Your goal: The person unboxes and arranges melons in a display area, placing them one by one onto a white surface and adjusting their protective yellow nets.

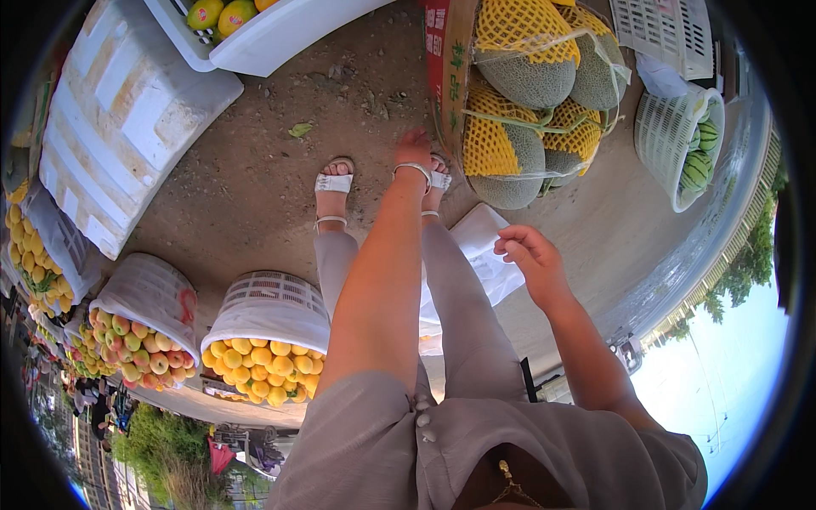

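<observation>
My left hand [414,148], with a bracelet at the wrist, reaches down the middle in front of my right sandal [440,179]. It is beside a cardboard box [454,89]; its fingers look curled, and whether they hold or touch anything is unclear. The box carries several netted melons [524,80], grey-green with yellow foam nets, under clear plastic straps. To the right, my right hand [534,258] hangs half curled in the air with nothing in it. Below it a white plastic sheet or bag [482,239] lies on the ground, partly behind my leg.
Baskets of yellow fruit [264,366] and reddish apple-like fruit [143,347] stand at left. A white foam box [137,121] and a white crate [287,38] with green-yellow fruit are at upper left. A basket of small watermelons [696,159] stands at right, below another white crate [666,35].
</observation>
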`<action>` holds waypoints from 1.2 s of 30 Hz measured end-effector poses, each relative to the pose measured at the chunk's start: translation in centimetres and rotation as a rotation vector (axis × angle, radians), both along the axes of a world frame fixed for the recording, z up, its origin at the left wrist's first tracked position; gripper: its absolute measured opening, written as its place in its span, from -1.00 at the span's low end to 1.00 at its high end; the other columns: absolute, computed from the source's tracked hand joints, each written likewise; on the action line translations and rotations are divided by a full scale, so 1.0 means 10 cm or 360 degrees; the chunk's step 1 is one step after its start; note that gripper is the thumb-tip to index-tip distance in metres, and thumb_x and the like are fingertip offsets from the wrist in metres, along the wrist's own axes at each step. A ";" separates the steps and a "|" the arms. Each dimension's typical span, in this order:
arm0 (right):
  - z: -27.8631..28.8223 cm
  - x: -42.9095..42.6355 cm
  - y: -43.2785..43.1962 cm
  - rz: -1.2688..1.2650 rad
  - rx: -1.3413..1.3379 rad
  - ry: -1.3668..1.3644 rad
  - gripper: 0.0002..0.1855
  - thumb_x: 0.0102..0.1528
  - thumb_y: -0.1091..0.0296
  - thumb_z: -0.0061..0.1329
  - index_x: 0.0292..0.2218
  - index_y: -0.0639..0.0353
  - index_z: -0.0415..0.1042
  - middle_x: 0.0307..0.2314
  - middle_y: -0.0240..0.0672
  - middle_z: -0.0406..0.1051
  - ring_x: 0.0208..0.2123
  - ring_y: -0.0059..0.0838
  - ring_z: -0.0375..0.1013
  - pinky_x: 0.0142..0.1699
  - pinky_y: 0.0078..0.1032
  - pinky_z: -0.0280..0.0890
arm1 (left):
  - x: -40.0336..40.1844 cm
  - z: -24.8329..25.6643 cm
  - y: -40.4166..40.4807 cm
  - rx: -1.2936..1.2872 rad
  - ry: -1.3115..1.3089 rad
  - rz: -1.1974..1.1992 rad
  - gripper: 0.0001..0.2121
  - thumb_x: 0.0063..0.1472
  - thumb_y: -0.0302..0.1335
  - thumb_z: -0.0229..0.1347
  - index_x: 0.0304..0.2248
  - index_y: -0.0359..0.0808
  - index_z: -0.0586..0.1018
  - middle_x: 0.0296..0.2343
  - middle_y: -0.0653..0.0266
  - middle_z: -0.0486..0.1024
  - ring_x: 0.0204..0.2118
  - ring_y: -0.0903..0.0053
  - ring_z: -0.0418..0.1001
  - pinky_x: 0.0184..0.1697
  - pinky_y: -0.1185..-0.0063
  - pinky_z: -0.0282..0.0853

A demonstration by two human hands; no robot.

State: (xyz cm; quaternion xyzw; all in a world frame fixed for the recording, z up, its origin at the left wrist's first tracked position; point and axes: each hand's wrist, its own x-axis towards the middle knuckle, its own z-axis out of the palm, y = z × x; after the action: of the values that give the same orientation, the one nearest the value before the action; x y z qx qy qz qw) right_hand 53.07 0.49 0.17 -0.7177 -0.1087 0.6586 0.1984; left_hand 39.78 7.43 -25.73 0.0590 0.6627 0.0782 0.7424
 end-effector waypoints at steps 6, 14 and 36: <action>-0.19 0.08 0.12 0.0296 -0.0080 -0.0089 -0.76 0.11 0.38 -0.18 -0.18 0.27 0.32 -0.39 -0.38 0.39 -0.31 -0.64 0.34 -0.21 -0.67 0.22 | 0.39 -0.19 -0.29 0.0225 -0.0150 -0.0233 -0.62 0.10 -0.45 -0.10 -0.04 -0.18 0.32 -0.31 0.28 0.43 -0.34 0.53 0.40 -0.40 0.63 0.35; -0.39 0.22 0.50 0.1185 0.0615 -0.1036 -0.71 0.03 0.38 -0.10 -0.17 0.23 0.31 -0.31 -0.27 0.36 -0.22 -0.45 0.32 -0.16 -0.56 0.21 | 0.50 0.28 -0.82 -0.0035 -0.0433 0.0566 -0.56 0.06 -0.43 -0.04 -0.01 -0.13 0.31 -0.31 0.37 0.43 -0.33 0.59 0.39 -0.31 0.68 0.30; -0.51 0.33 0.71 0.1437 0.0231 -0.1190 -0.74 -0.05 0.23 0.02 -0.41 0.23 0.34 -0.52 -0.30 0.34 -0.43 -0.40 0.35 -0.39 -0.54 0.21 | 0.37 0.66 -0.78 0.0685 -0.0139 0.0160 -0.61 -0.01 -0.57 -0.01 -0.11 -0.24 0.39 -0.17 0.07 0.28 -0.14 0.28 0.33 -0.05 0.50 0.22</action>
State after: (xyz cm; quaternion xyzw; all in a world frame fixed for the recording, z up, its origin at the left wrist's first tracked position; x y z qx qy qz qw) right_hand 56.37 7.59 -4.97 -0.7685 -0.5107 0.3711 -0.1047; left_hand 43.44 -0.38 -19.13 0.1795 0.6002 0.2571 0.7359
